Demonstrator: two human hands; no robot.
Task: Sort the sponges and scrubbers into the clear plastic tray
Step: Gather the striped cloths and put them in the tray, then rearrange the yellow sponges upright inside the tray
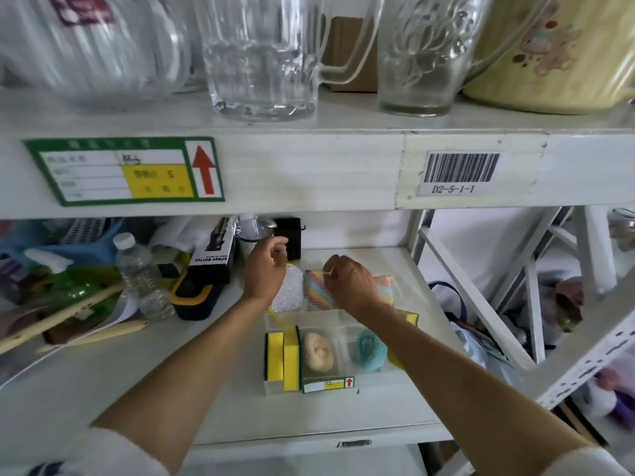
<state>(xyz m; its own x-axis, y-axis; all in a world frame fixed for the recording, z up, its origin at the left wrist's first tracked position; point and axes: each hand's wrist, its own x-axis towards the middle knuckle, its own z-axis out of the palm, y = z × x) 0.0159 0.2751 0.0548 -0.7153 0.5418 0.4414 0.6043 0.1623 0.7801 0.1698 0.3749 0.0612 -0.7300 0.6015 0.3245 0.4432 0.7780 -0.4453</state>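
While both hands hover | tray point(275, 386): two yellow sponges point(282, 357), two scrubbers point(343, 350)

The clear plastic tray point(275, 389) holds two yellow sponges point(283, 359) with dark green backing, a beige scrubber point(319, 352) and a teal scrubber point(370, 348), and carries a green-edged label point(328, 385) with a yellow field and a red arrow. Behind it lie a white bubbled scrubber point(288, 297) and a cloth point(319, 293) with diagonal multicoloured stripes. The shelf point(206, 389) is white; the shelf-edge label point(123, 170) is green, white and yellow with a red arrow, and the barcode point(460, 172) is black on white.
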